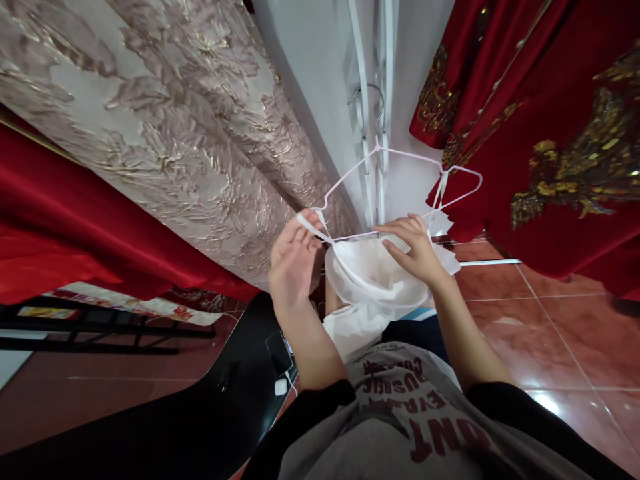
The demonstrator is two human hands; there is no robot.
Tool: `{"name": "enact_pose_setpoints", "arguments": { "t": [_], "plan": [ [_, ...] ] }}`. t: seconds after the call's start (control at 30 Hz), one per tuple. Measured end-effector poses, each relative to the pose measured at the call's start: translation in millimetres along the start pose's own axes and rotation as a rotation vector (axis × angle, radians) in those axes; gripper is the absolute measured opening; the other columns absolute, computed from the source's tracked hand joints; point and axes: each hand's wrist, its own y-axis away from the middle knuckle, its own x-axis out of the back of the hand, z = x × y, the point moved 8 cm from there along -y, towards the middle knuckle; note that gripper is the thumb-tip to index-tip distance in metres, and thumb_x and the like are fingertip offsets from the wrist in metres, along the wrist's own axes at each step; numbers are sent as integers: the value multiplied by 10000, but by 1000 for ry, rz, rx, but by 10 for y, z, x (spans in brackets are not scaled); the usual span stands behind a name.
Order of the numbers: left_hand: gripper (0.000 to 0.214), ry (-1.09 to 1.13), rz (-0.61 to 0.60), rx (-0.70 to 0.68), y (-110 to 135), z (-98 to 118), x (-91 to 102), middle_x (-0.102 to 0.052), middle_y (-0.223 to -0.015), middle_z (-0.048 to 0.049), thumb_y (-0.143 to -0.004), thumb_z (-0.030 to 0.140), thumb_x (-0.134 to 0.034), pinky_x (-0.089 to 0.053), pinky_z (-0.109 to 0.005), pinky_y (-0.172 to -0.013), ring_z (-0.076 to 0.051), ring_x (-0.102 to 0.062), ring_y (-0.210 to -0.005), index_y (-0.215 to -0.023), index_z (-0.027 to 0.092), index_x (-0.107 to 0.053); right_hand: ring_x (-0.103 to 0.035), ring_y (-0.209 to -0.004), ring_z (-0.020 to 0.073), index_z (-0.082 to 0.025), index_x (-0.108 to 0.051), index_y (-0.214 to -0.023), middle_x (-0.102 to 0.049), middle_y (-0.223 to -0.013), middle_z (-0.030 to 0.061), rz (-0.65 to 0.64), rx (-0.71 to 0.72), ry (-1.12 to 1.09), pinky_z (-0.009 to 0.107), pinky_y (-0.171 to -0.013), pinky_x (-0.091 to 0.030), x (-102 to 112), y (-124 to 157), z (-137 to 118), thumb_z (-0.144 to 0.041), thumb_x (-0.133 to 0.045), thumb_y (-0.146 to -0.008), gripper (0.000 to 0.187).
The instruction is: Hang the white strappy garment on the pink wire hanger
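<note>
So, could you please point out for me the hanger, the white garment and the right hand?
Hanger (377,148): head view, on the joint just beneath its hook.
White garment (377,291): head view, on the middle of its cloth.
Right hand (417,250): head view, on the back of the hand.

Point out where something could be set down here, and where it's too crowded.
Bare tiled floor shows between the right sleeve and the beaded red cloth. The black table looks bare left of the phone and white block, though dark. Crowded: around the hanger, with left hand, right hand, white garment and patterned cloth close together.
</note>
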Motion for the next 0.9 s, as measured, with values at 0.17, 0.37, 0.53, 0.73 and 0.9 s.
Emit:
{"name": "enact_pose_setpoints", "arguments": {
  "t": [0.17,0.37,0.53,0.73,0.9],
  "plan": [
    [568,-83,406,-219,-26,88,451,-599,-1564,-113,-765,431,-848,-534,-325,-1005,-297,-540,-1471,-1289,255,-718,-696,-1139,255,-337,-723,-1299,-791,-1192,33,25,24,13,564,-1207,-363,31,54,2,-295,-583,-1028,308],
    [396,-95,416,74,76,-518,373,-768,-1253,-150,-806,479,-843,-449,-213,-612,-251,-744,-1135,-1073,201,-753,-689,-1200,281,-331,-690,-1369,-768,-1246,65,-9,9,-2,616,-1229,-377,-114,61,-160,-312,-580,-1024,363],
    [454,34,369,-1,52,-602,83,-693,-776,-45,-831,614,-809,-360,-199,-493,-210,-778,-880,-861,198,-630,-675,-1314,291,-351,-695,-1331,-744,-1354,58,163,-60,-162,630,-1218,-450,8,139,-103,-302,-607,-1000,346],
    [487,35,355,-44,9,-560,63,-609,-701,-7,-828,624,-821,-339,-179,-465,-191,-771,-825,-838,194,-592,-726,-706,140,-269,-710,-1248,-771,-1136,55,535,-497,-566,311,-613,-640,547,270,673,-314,-751,-864,389],
    [498,13,365,-52,7,-538,84,-597,-693,-3,-809,640,-828,-319,-180,-451,-189,-771,-803,-857,201,-599,-551,-462,78,-189,-800,-866,-697,-689,-6,246,-567,-618,206,-379,-430,702,-77,635,-280,-776,-787,123]
  ]
}}
